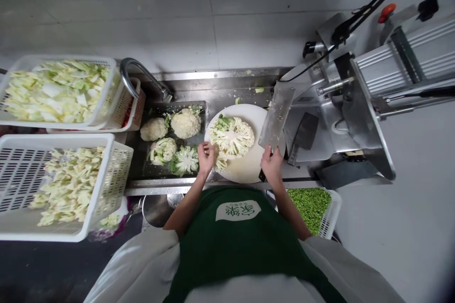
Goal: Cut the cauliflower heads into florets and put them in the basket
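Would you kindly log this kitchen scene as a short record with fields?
left hand: on a floret at the board's near edge
right hand: grips a cleaver, blade raised off the board
board: round, white, bears a halved cauliflower
sink: four cauliflower pieces
near basket: cut florets
far basket: chopped cabbage
right side: slicer
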A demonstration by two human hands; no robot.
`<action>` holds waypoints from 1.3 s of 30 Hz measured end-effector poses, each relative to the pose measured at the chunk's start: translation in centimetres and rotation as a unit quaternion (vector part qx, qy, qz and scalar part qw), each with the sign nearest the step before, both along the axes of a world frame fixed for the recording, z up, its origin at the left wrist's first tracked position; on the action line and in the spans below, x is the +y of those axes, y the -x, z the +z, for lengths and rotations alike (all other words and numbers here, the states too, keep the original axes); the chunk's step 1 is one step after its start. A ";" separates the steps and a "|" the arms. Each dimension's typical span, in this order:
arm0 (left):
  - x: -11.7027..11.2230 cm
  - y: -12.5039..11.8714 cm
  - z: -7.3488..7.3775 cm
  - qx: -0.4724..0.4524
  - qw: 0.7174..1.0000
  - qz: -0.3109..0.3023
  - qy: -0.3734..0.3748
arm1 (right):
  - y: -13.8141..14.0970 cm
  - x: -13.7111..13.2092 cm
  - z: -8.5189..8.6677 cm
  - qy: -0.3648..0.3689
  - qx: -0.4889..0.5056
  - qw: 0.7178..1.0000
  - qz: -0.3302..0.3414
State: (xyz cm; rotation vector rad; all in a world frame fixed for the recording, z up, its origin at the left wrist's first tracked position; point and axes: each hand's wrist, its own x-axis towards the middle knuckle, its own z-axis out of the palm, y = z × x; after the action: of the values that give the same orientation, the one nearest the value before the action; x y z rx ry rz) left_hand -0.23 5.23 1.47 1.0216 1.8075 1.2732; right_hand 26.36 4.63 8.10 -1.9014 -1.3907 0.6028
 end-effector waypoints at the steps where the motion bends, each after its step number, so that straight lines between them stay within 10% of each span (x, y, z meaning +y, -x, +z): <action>1: 0.5 -0.1 0.3 0.006 1.000 0.002 -0.008 | 0.6 0.8 0.4 0.000 -0.001 1.000 0.001; 9: 3.2 -2.6 3.4 0.062 0.988 -0.134 -0.038 | 4.0 4.4 1.3 0.060 -0.032 0.993 0.100; 31: 3.3 -3.5 3.2 0.114 0.981 -0.151 -0.049 | 0.6 6.6 -4.1 0.122 0.118 0.980 0.107; 39: 4.2 -1.8 4.1 0.109 0.986 -0.115 -0.052 | 0.6 5.8 -2.0 0.058 0.101 0.991 0.064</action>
State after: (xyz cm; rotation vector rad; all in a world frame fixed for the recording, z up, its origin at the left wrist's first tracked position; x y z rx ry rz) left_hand 1.57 9.43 5.56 1.4309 1.7345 1.1599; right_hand 25.75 10.38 6.07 -1.7923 -1.3772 0.9315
